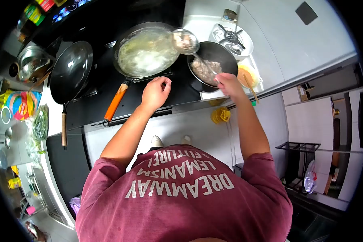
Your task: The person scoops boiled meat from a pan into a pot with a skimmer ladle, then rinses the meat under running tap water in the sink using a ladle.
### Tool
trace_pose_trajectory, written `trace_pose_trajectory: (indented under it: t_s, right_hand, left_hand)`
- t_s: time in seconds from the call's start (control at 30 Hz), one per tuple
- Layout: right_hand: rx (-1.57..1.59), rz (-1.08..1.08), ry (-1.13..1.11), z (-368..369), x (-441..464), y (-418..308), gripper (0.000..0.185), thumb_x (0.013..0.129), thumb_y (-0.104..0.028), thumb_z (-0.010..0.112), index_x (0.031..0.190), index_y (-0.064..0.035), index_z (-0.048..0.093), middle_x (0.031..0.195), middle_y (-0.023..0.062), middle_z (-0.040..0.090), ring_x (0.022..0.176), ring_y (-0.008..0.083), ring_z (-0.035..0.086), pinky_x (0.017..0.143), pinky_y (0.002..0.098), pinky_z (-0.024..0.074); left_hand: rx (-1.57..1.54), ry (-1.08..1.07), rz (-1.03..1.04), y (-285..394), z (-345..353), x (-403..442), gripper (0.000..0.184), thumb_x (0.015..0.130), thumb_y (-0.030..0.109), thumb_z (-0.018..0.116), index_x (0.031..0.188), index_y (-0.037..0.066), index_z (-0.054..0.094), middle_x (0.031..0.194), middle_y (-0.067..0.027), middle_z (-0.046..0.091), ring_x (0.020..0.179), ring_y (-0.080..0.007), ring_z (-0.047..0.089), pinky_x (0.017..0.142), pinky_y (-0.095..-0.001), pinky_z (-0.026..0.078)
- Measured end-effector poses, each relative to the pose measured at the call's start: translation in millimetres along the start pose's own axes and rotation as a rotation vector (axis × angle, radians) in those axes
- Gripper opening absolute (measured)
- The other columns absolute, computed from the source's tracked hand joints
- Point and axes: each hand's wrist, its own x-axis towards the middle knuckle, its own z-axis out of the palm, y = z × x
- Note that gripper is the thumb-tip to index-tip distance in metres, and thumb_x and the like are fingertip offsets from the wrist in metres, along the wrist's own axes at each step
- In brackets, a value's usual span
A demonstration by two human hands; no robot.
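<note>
My right hand (229, 84) is closed around the handle of a metal skimmer (207, 64). Pale meat pieces (184, 40) lie in the skimmer's round head, which is over the gap between a wok and a dark pot. Below the handle, more cooked meat (203, 69) sits in the dark pot (230, 60). Steaming, cloudy liquid (149, 50) fills the wok (121, 66), whose orange handle (116, 101) points toward me. My left hand (156, 92) hovers near the wok's front rim, fingers curled in, with nothing visible in it.
An empty dark wok (72, 68) with a wooden handle stands on the left. At right are a white colander (246, 42) and a bowl of orange-yellow liquid (248, 74) with chopsticks. Green vegetables (40, 123) lie at far left. A yellow oil bottle (220, 115) stands below the counter edge.
</note>
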Motion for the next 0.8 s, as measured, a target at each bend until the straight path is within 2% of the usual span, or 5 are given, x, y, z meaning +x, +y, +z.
trace_pose_trajectory:
  t_s: [0.4, 0.5, 0.63, 0.73, 0.8]
  right_hand:
    - [-1.255, -0.074, 0.668, -72, -50, 31, 0.016, 0.088, -0.025, 0.054, 0.092, -0.0131, 0.065, 0.092, 0.0144, 0.066, 0.083, 0.0357, 0.063, 0.068, 0.0464, 0.0491]
    - [-1.257, -0.158, 0.691, -82, -47, 39, 0.018, 0.089, -0.024, 0.055, 0.094, -0.0125, 0.067, 0.077, 0.013, 0.065, 0.068, 0.0287, 0.064, 0.06, 0.0415, 0.0484]
    - [-0.232, 0.033, 0.303, -83, -16, 28, 0.023, 0.09, -0.023, 0.056, 0.088, -0.003, 0.068, 0.058, 0.0017, 0.053, 0.053, 0.0098, 0.048, 0.052, 0.0288, 0.04]
    - [-0.236, -0.019, 0.09, -37, 10, -9, 0.024, 0.089, -0.023, 0.055, 0.086, -0.0033, 0.067, 0.061, 0.0058, 0.057, 0.052, 0.0144, 0.051, 0.052, 0.0317, 0.0409]
    - [-0.718, -0.632, 0.228, -6, 55, -6, 0.025, 0.089, -0.025, 0.051, 0.087, -0.0033, 0.063, 0.072, 0.0163, 0.064, 0.067, 0.0349, 0.063, 0.06, 0.0421, 0.0477]
  left_hand:
    - [-0.023, -0.137, 0.054, 44, 61, 15, 0.01, 0.083, 0.018, 0.061, 0.088, 0.009, 0.064, 0.082, -0.0075, 0.062, 0.069, -0.0242, 0.062, 0.062, -0.0358, 0.049]
    - [0.03, -0.098, 0.05, 42, 56, 15, 0.01, 0.083, 0.017, 0.061, 0.088, 0.009, 0.065, 0.082, -0.0073, 0.063, 0.069, -0.0238, 0.062, 0.062, -0.0359, 0.049]
    - [0.032, -0.001, 0.018, 25, 24, 14, 0.012, 0.084, 0.018, 0.061, 0.088, 0.008, 0.065, 0.085, -0.0092, 0.064, 0.073, -0.0268, 0.063, 0.065, -0.0369, 0.049]
    - [0.115, 0.117, -0.038, 7, -11, 7, 0.013, 0.084, 0.019, 0.06, 0.089, 0.007, 0.065, 0.085, -0.0111, 0.064, 0.074, -0.029, 0.063, 0.066, -0.0377, 0.049]
    - [0.127, 0.159, -0.122, -4, -36, -1, 0.014, 0.084, 0.02, 0.061, 0.088, 0.007, 0.065, 0.085, -0.0123, 0.065, 0.075, -0.0291, 0.063, 0.067, -0.0376, 0.049]
